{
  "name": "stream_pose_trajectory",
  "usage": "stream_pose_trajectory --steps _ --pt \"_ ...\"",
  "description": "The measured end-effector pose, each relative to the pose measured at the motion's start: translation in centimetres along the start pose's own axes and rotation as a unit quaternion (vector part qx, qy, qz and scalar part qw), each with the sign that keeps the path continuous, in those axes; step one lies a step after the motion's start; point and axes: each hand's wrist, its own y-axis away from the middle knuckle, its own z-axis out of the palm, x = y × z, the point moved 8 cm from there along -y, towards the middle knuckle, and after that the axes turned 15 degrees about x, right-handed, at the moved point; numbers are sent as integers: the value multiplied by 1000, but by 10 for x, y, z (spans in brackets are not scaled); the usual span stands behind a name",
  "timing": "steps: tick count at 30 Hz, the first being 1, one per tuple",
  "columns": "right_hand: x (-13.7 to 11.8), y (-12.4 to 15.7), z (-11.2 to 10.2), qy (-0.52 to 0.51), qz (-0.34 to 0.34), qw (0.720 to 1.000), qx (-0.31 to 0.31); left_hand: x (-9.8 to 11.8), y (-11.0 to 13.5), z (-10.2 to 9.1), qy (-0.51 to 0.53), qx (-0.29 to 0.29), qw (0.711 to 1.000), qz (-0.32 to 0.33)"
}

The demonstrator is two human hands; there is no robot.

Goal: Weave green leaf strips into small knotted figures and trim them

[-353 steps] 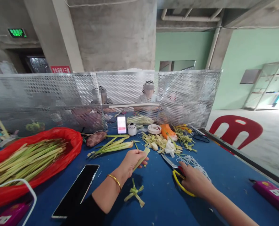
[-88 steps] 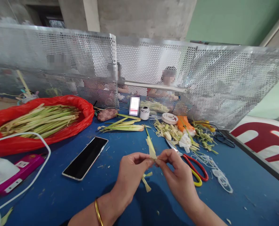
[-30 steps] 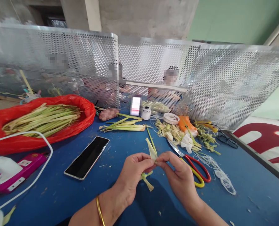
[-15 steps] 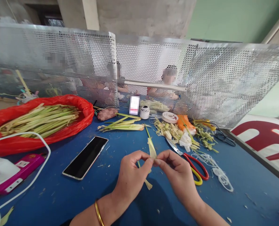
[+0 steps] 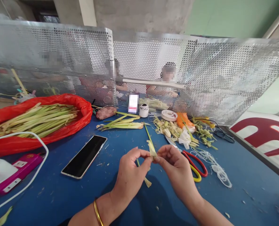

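My left hand (image 5: 132, 168) and my right hand (image 5: 174, 168) meet above the blue table (image 5: 120, 201), both pinching a pale green leaf strip (image 5: 151, 148). Its upper end sticks up between the fingertips and folded ends hang down below my left hand. A gold bangle is on my left wrist. Red-and-yellow handled scissors (image 5: 195, 164) lie just right of my right hand.
A black phone (image 5: 84, 156) lies left of my hands. A red bag of green leaves (image 5: 35, 121) is at far left, with a magenta case (image 5: 17, 169) and white cable. Loose leaves (image 5: 121, 124), scraps (image 5: 174, 130), white string (image 5: 214, 166) and a perforated metal screen (image 5: 153, 69) with people behind it.
The strip's upper end stands shorter between my fingertips than a second ago. My hands stay together at the same spot; the view has shifted slightly.
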Motion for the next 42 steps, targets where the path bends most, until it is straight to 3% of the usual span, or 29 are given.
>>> stream_pose_trajectory --steps 7,10,14,18,24,29,34,42 --pt "-2 -1 -1 -28 -7 1000 11 4 -1 4 -6 -35 999 11" --pt "-7 0 0 12 -50 999 2 -7 -1 6 23 -48 995 -88" --pt "-27 7 8 56 -182 980 -63 -26 3 12 155 -47 951 -265" --pt "-42 15 11 83 -273 954 -90 -28 4 15 201 -73 931 -297" --pt "-36 12 7 110 -267 955 -63 -24 3 14 204 -80 935 -277" --pt "-26 9 4 90 -197 975 -46 -13 -1 5 86 -44 980 -174" --pt "-18 5 -2 64 -114 991 -2 2 -4 0 32 -38 995 -82" --pt "-12 3 -3 69 -113 991 -1 5 -2 3 27 -37 999 -21"
